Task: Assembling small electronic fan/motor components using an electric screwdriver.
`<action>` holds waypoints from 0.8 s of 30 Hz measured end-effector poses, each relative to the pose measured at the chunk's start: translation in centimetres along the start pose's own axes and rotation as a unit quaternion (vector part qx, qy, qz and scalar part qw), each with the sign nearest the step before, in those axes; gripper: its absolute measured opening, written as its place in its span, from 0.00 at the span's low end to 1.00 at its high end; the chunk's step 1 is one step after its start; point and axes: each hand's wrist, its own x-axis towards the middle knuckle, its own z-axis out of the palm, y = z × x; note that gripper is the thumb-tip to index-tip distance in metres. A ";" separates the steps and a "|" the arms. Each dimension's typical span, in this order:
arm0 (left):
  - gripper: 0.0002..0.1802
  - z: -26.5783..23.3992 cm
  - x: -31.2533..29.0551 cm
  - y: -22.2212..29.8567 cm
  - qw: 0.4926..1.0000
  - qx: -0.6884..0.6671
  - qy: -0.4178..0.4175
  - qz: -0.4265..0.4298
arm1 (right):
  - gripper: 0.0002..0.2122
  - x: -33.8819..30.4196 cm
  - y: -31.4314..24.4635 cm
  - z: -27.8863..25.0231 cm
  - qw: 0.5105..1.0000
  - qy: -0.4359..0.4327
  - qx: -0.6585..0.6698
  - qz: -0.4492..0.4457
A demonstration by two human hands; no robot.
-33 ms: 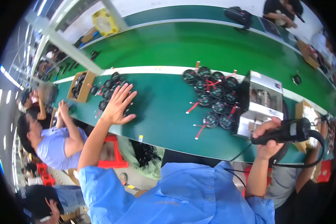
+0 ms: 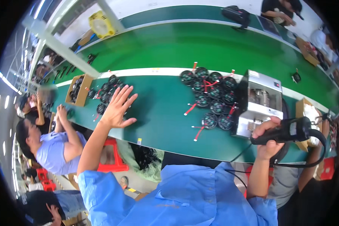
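My left hand [image 2: 118, 109] is held out flat with its fingers spread, over the green bench [image 2: 158, 113] and partly in front of a group of round black parts [image 2: 108, 90] with red leads. Nothing is in it. Fingers and thumb of my right hand [image 2: 269, 150] wrap around a black barrel-shaped handheld tool [image 2: 277, 133] with a thick black cable. Just beyond the tool stands a silver metal machine [image 2: 260, 100] with a clear window. Left of that machine sits a second cluster of round black parts [image 2: 216, 92], with red leads and white connectors.
An open cardboard box [image 2: 79, 90] of dark parts stands at the far left of the bench. Another carton [image 2: 307, 113] with white contents is right of the machine. A green belt [image 2: 177, 47] runs behind the bench. A person in a light purple top [image 2: 58, 148] sits at left.
The bench and everything on it appear slightly further left in the picture. Both hands keep the same pose, with the tool still in my right hand.
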 end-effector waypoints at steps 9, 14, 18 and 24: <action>0.32 0.2 16.6 9.2 0.967 -0.192 0.134 0.101 | 0.35 -0.3 -0.7 -0.7 1.000 -0.002 0.004 -0.008; 0.42 3.3 21.0 12.2 0.977 -0.179 0.086 0.079 | 0.36 -0.4 -0.8 -0.2 1.000 0.009 -0.003 0.016; 0.46 3.9 20.6 12.3 0.986 -0.111 0.074 0.104 | 0.36 -0.4 -0.7 -0.3 1.000 0.014 -0.007 0.020; 0.48 4.6 19.4 10.1 0.992 -0.076 0.056 0.084 | 0.37 -0.4 -0.2 -0.2 1.000 0.018 -0.021 -0.008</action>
